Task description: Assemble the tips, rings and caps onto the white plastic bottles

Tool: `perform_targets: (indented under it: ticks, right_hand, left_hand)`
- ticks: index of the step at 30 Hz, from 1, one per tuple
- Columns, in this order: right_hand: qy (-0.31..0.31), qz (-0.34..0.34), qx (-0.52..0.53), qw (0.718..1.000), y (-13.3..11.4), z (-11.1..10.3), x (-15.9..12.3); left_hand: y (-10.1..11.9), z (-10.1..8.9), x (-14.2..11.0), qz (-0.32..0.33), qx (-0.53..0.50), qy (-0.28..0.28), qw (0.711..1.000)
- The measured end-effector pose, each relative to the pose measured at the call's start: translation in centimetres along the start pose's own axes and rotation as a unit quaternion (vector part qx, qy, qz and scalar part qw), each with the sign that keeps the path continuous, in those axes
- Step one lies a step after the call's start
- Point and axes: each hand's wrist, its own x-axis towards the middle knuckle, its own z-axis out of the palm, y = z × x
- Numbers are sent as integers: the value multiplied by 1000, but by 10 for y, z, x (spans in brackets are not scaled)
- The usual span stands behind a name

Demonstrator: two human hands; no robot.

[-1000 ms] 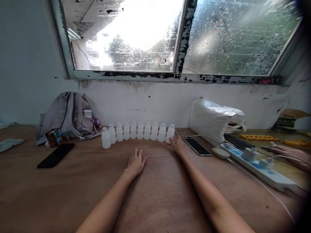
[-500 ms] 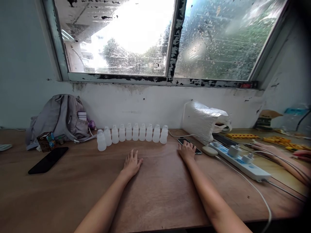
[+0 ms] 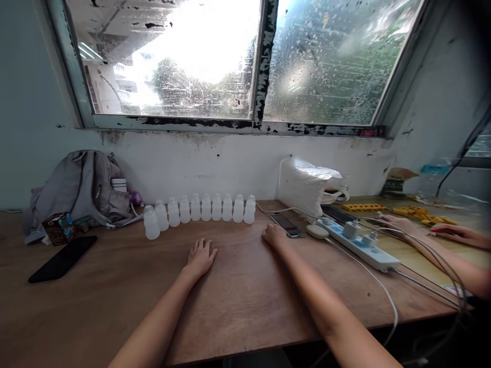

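A row of several small white translucent bottles stands near the wall, curving forward at its left end. My left hand lies flat on the wooden table in front of the row, open with fingers spread and holding nothing. My right hand rests on the table with its fingers curled in, right against the near left edge of a smartphone that lies face up. Nothing shows in that hand. It sits a little to the right of, and nearer than, the rightmost bottle.
A grey backpack, a small carton and a black phone lie at the left. A white plastic bag, a power strip with chargers and cables, and yellow parts are at the right. Another person's hands work there.
My right hand left the rightmost bottle, went onto the smartphone, then drew back to the phone's left edge with fingers curled. My left hand stayed flat. The view turned rightward.
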Motion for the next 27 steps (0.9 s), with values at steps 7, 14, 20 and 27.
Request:
perform_targets:
  ticks: [7, 14, 20, 27]
  right_hand:
    - [25, 40, 41, 998, -23, 9, -23]
    - [1, -130, 140, 982, -46, 0, -36]
    - [-17, -268, 200, 942, -86, 3, -62]
    - [-42, -297, 232, 925, -93, 6, -68]
  left_hand:
    - [-4, 0, 0, 14, -19, 9, 1000]
    - [-12, -6, 5, 50, -60, 81, 994]
    - [-36, -19, 14, 14, -86, 190, 978]
    - [-78, -43, 13, -165, -90, 464, 866]
